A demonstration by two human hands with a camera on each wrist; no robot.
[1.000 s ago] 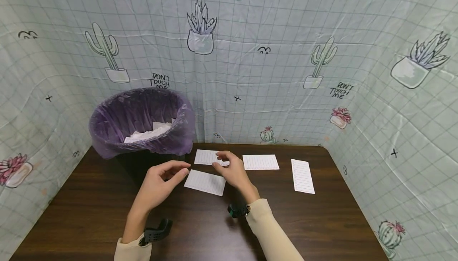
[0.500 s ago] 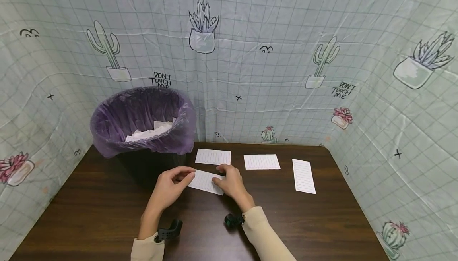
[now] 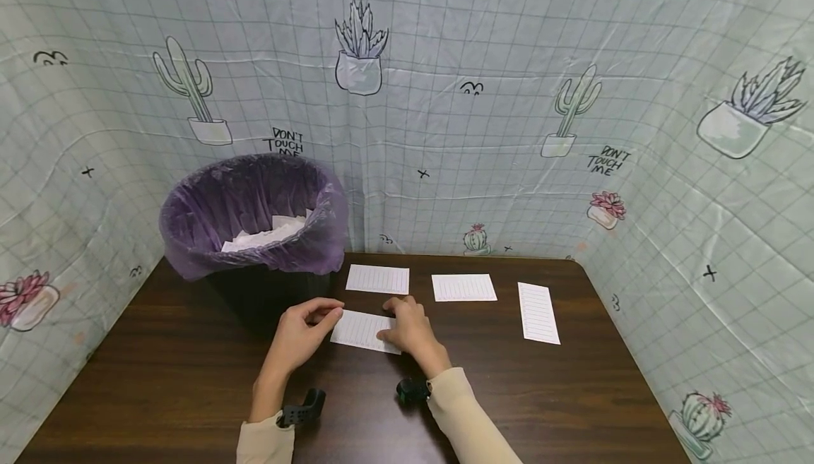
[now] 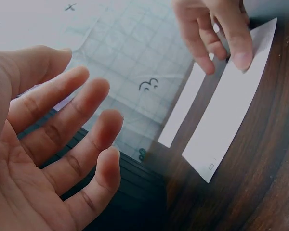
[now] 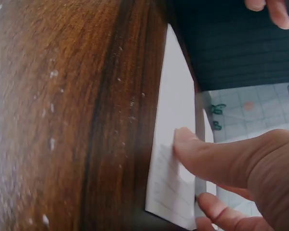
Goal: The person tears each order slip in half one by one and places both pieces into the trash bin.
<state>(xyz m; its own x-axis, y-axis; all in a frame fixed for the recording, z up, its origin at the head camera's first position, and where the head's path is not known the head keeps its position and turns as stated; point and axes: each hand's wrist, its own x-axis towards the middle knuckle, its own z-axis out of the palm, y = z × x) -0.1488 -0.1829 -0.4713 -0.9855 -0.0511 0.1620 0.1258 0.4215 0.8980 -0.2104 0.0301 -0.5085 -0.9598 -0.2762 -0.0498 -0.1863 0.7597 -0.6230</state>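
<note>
Item, one white ruled card (image 3: 364,331), lying aslant on the middle of the tabletop (image 3: 540,400), well in from all its edges, its left end a little farther from the front edge than its right. Right hand (image 3: 415,331): covers the card's right end, thumb on the face, fingertips bent at the far long side, the gap between them narrow; whether the card is pinched I cannot tell from here. Left hand (image 3: 304,330): just beside the card's left end, fingers loosely bent and spread, nothing in its grasp. Item, second card (image 3: 377,279), flat behind the first, near the back edge, the right hand's fingertips standing between the two. Item, third card (image 3: 464,287), flat, to the right along that same edge. Item, fourth card (image 3: 538,313), turned lengthwise, towards the back right corner. Item, one dark bin (image 3: 273,298), occupying and hiding the back left corner, its front partly screened by the left hand; purple liner (image 3: 321,238) folded over the rim, white papers (image 3: 263,236) heaped within. Item, two black wrist devices (image 3: 304,409), one per wrist, below cream sleeves (image 3: 473,414). Item, pale gridded cloth (image 3: 407,125) printed with potted cacti, hung behind the back edge and along both sides.
</note>
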